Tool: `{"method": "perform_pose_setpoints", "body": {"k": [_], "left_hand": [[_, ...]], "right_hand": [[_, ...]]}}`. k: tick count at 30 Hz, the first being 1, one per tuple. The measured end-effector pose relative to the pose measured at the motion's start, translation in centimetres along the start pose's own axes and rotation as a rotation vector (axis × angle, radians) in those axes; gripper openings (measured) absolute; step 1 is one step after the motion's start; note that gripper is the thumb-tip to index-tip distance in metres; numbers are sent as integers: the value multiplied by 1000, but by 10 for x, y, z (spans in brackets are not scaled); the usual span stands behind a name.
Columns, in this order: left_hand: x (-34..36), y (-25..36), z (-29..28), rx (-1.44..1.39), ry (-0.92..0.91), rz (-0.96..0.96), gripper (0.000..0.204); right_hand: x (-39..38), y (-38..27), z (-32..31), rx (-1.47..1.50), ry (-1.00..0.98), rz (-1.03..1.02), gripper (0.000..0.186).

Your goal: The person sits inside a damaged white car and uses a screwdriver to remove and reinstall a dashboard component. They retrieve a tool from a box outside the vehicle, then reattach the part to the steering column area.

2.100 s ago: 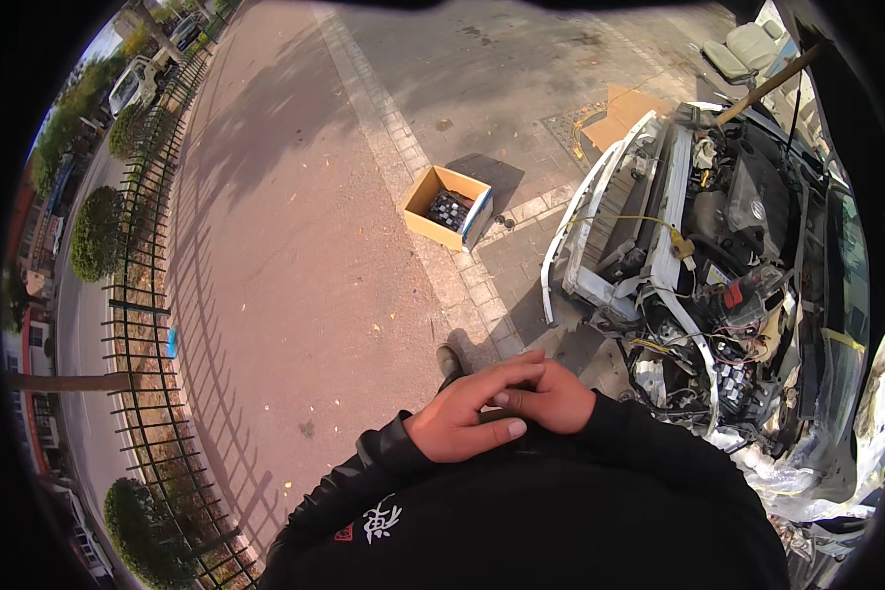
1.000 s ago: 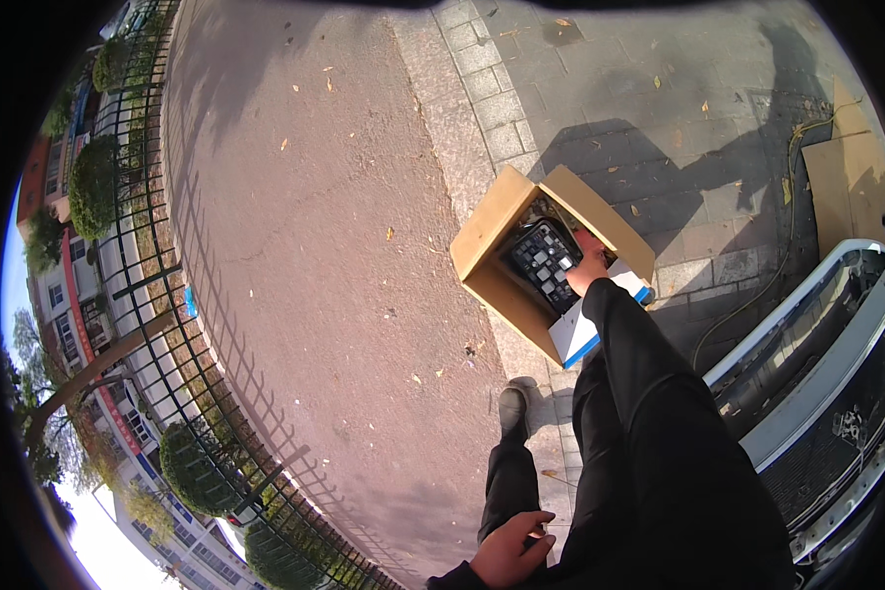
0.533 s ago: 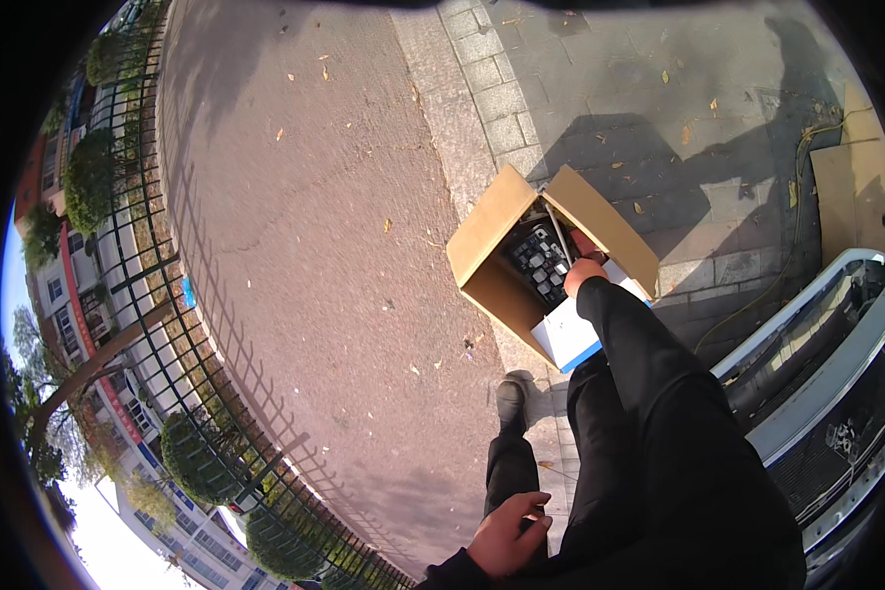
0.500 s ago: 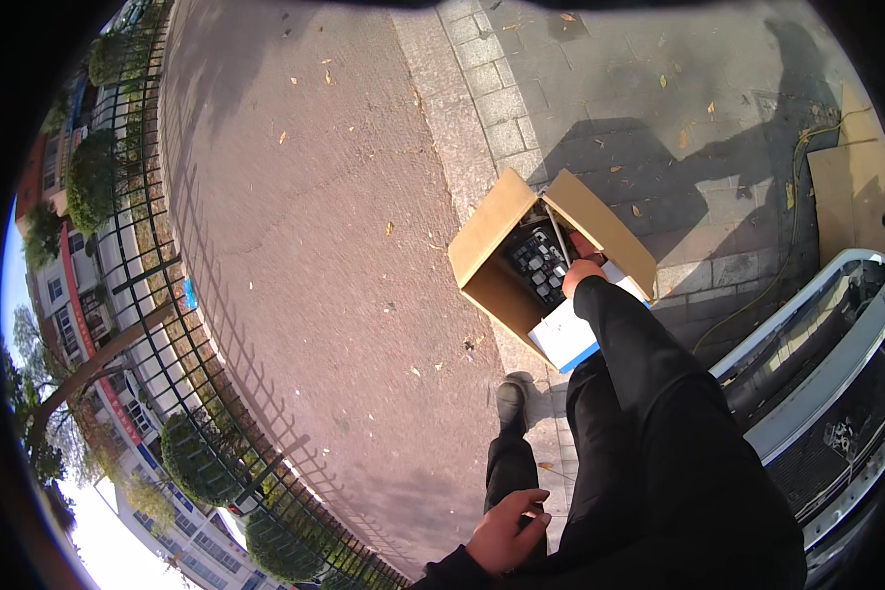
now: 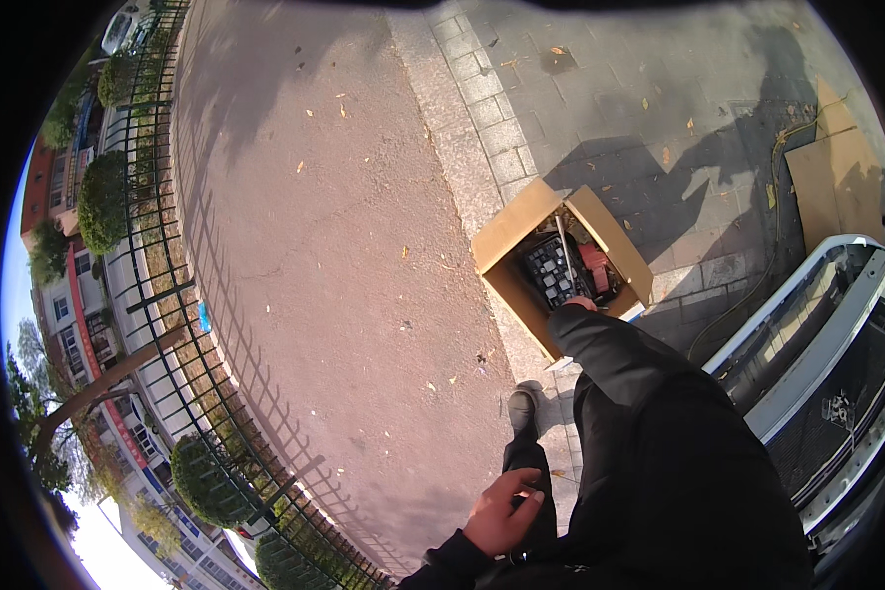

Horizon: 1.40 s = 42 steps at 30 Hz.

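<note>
An open cardboard box on the paving holds a dark component studded with square blocks, a red part and a pale metal rod. My right hand is down at the box's near side by the rod's lower end, largely covered by the black sleeve, so its grip cannot be made out. Low in the view, my left hand hangs loosely curled over my leg, thumb apart, holding nothing.
A white front-end car frame stands at right, near flattened cardboard and a thin yellow hose on the paving. A metal fence with bushes runs along the left, beside pink pavement. My shoe is below the box.
From standing with clasped hands, I have bent toward the box and reached in with my right hand. That hand has since shifted toward the box's near side, and more of the red part shows.
</note>
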<state>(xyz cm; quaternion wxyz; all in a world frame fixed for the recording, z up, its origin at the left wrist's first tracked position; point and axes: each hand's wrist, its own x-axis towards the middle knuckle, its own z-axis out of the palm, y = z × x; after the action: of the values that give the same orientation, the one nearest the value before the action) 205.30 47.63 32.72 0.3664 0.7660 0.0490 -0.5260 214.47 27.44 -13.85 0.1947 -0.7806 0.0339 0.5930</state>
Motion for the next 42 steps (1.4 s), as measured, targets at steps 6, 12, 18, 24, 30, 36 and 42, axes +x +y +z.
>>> {"method": "perform_pose_setpoints", "body": {"k": [6, 12, 18, 24, 30, 36, 42], "left_hand": [[13, -30, 6, -12, -15, -23, 42], [33, -64, 13, -81, -37, -121, 41], [35, -77, 13, -57, -49, -156, 42], [20, -41, 0, -36, -33, -20, 42], [2, 30, -32, 227, -39, 163, 53], [-36, 95, -68, 1042, 193, 484, 78], [-85, 99, -129, 1111, -65, 991, 38]], "right_hand": [[-34, 27, 40, 287, 18, 200, 47], [16, 25, 63, 282, 86, 107, 51], [35, -2, 102, 220, 405, 242, 27], [-79, -2, 64, 166, 375, 174, 35], [-280, -1, 11, 708, 547, 152, 60], [-523, -11, 32, 1021, 523, -465, 39], [-675, -75, 96, 792, 996, -425, 25]]}}
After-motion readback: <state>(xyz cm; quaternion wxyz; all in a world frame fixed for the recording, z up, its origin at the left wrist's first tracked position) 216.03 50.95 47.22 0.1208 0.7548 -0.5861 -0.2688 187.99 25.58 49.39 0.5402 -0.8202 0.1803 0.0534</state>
